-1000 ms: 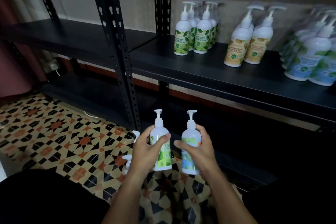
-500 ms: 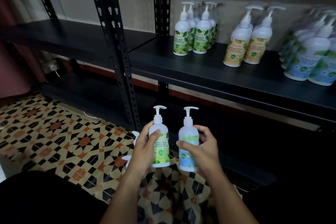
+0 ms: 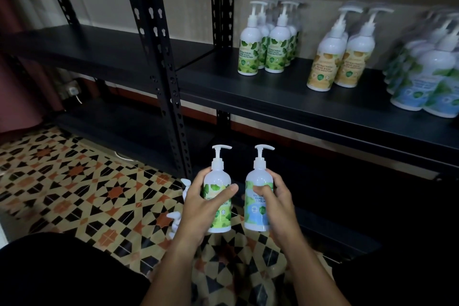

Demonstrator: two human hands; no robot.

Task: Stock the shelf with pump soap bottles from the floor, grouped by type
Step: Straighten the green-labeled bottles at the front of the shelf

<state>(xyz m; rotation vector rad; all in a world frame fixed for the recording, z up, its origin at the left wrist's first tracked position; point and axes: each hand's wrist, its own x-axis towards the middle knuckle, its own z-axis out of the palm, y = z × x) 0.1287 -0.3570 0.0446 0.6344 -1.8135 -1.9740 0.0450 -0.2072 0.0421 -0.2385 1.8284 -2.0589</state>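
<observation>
Raised slightly, both bottles: left hand [image 3: 198, 204] grips green [image 3: 218, 204], right hand [image 3: 275, 204] blue [image 3: 255, 208] (labels half-hidden).

One camera only, worn on the person's head, so no second view overlaps with it. It looks forward and down from a low position in front of a black metal shelf [image 3: 310, 109], whose middle board runs across the upper half of the frame and slopes down to the right (the wide-angle lens bends the uprights). The patterned tile floor [image 3: 74, 181] fills the lower left. Both forearms enter from the bottom edge, and the left hand [image 3: 201, 208] and right hand [image 3: 278, 206] sit close to the lens, low and centred. Bottles at the far right are blurred.
</observation>
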